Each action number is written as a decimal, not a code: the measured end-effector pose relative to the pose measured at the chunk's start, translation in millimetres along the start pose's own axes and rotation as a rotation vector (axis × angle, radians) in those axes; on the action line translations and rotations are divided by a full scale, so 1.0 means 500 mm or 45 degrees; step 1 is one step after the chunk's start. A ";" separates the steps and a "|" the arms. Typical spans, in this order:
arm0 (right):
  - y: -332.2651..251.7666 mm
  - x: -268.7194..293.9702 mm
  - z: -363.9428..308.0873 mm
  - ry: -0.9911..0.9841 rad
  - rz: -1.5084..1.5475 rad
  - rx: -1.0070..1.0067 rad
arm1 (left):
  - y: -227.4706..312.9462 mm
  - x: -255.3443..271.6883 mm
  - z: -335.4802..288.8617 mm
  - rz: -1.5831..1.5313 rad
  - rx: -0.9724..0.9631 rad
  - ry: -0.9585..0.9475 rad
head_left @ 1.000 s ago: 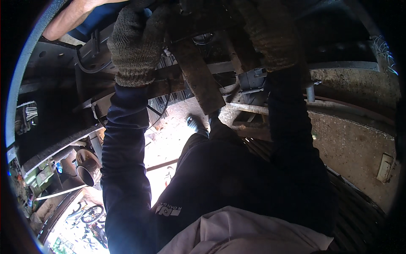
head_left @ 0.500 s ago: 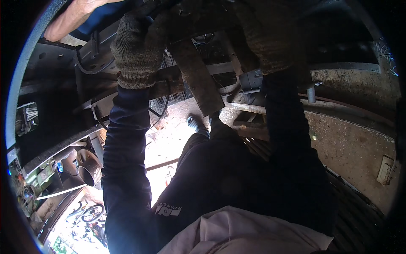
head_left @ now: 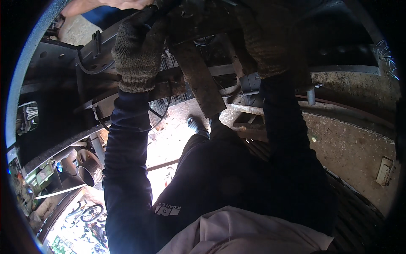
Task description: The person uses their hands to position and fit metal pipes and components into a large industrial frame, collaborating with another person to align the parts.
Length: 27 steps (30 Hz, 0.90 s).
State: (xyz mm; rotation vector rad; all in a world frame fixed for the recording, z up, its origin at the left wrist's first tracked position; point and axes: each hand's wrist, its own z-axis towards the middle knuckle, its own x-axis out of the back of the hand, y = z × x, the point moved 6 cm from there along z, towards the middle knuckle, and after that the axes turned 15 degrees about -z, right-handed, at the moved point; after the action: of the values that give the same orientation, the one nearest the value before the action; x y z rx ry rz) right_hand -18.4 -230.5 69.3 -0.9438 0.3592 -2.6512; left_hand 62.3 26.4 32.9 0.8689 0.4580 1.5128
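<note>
Both my arms reach up into a dark metal frame at the top of the view. My left hand (head_left: 137, 53), in a grey knitted glove, is closed at the upper left. What lies in its fingers is lost in shadow. My right hand (head_left: 266, 51), also gloved, is raised at the upper right beside a dark edge; its fingers are hidden in the dark. Between my hands a flat brown board or plate (head_left: 198, 80) slants down toward my feet. Just above my left hand is a co-worker's bare hand (head_left: 127, 3).
On the left runs a dark metal beam (head_left: 55, 110) with a thin cable (head_left: 169, 101) near it. A round pipe (head_left: 88, 169) stands lower left, with a bicycle wheel (head_left: 92, 213) beyond. A stained wall panel (head_left: 351, 156) is at the right. Metal bars cross below my hands.
The co-worker's arm has moved right, bringing the hand into view close to my left hand. My hands have shifted only slightly, and the slanting board is nearly unmoved.
</note>
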 end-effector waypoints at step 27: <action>-0.030 0.013 0.004 0.004 -0.242 0.145 | 0.001 -0.015 -0.005 -0.096 0.052 -0.053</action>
State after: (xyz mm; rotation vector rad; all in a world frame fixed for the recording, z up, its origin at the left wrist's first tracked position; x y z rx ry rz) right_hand -25.0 -219.1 79.4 -0.9820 0.1220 -2.8086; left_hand 59.7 19.3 29.8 0.9041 0.4874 1.4179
